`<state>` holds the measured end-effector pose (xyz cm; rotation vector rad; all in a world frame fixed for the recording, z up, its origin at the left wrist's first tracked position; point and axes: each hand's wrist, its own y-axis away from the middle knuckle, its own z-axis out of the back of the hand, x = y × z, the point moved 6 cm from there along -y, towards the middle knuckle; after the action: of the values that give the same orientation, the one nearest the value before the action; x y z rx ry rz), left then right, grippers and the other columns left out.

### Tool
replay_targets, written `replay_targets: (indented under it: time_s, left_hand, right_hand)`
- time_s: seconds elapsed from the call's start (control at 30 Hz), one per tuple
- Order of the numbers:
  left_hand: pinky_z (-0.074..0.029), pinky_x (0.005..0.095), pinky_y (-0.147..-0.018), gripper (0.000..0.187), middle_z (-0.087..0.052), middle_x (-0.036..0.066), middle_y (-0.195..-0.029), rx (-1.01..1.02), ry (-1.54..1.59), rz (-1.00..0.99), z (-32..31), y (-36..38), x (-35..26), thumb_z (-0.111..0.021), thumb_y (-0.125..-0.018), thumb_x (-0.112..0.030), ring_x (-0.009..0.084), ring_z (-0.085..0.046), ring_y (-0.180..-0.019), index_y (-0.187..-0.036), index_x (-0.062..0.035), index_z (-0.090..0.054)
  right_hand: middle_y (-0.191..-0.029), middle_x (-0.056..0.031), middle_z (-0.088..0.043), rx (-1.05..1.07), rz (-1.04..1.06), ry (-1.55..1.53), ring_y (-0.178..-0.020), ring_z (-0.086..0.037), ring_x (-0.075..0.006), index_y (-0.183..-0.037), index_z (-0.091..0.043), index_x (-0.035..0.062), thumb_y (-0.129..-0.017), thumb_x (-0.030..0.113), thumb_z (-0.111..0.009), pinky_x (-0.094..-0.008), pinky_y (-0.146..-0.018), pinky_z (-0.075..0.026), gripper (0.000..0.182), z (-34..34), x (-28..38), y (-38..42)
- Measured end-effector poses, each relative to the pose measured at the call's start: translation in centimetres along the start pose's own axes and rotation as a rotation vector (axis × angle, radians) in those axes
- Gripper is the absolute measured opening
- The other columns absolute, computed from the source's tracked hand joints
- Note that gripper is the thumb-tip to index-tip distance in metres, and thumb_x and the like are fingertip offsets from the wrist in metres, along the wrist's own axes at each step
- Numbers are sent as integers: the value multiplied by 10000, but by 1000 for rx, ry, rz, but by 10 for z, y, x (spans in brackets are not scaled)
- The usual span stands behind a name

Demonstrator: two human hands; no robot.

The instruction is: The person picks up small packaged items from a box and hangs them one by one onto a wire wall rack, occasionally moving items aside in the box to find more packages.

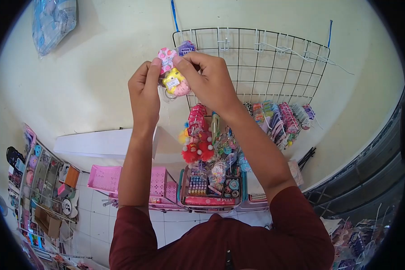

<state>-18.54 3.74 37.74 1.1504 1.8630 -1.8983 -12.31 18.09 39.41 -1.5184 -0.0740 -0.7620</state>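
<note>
Raised in front of the wall, both hands pinch a packaged keychain (pixel 179 85) by its pink header card (pixel 167 63). A small yellow and pink figure with a white label shows in its clear wrapping, a metal ring beneath it. My left hand (pixel 144 85) has its thumb on the card's left edge, the other fingers curled. From the opposite side, my right hand (pixel 207 78) presses its thumb near the card's right edge. Just behind the right fingers, a purple card (pixel 186 47) with lettering overlaps the wire grid's upper left corner.
A black wire grid (pixel 274 65) with white hooks hangs on the wall, several packaged trinkets (pixel 283 121) along its lower part. Below stand a basket of small goods (pixel 211 198) and pink baskets (pixel 105 177). Stocked shelves (pixel 45 189) are at left, a dark shutter (pixel 364 162) at right.
</note>
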Motion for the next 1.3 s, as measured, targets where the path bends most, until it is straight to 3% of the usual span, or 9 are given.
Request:
replay_targets:
  time_s: [0.1, 0.53, 0.8, 0.93, 1.0, 1.3]
  left_hand:
    - [-320, 230, -566, 340, -469, -55, -672, -22, -2, -14, -2, -7, -4, -578, -995, -191, 26, -368, -641, -693, -47, -519]
    - [-333, 230, -535, 315, -464, -54, -660, 77, 161, 93, -7, -17, 4, -602, -963, -177, 21, -382, -605, -679, -66, -524]
    - [-379, 224, -565, 270, -540, -33, -692, 116, 253, 168, -10, -22, -1, -625, -923, -217, 36, -476, -623, -709, -53, -604]
    - [-420, 242, -579, 235, -599, -1, -740, 153, 288, 179, -10, -25, 4, -622, -913, -222, 55, -524, -642, -773, -34, -645]
    - [-462, 259, -601, 242, -649, 41, -786, 119, 342, 291, -9, -23, 4, -606, -918, -236, 90, -579, -663, -847, -12, -667]
    - [-483, 286, -595, 268, -664, 76, -794, 325, 453, 320, -15, -29, 7, -568, -933, -245, 137, -601, -666, -885, -2, -670]
  right_hand:
    - [-509, -93, -494, -16, -4, 44, -462, -410, -113, -752, -640, -45, -943, 229, -610, -320, -457, -326, 336, -2, -4, -1]
    - [-521, -29, -515, -114, -148, -78, -515, -418, -58, -728, -654, -71, -926, 196, -621, -299, -465, -325, 334, -3, -1, 7]
    - [-574, -1, -539, -125, -348, -151, -520, -453, -56, -733, -669, -64, -911, 191, -610, -267, -470, -342, 317, -2, 12, 4]
    - [-624, 3, -565, -141, -426, -305, -513, -451, -52, -763, -684, -3, -904, 218, -612, -233, -454, -320, 273, -5, 8, 7]
    - [-641, 17, -571, -126, -452, -348, -516, -443, -45, -776, -689, 33, -902, 248, -625, -219, -454, -305, 257, -6, 9, 6]
    - [-612, -39, -558, -143, -543, -464, -455, -429, -76, -748, -637, 20, -895, 240, -590, -227, -419, -300, 269, -5, 8, 7]
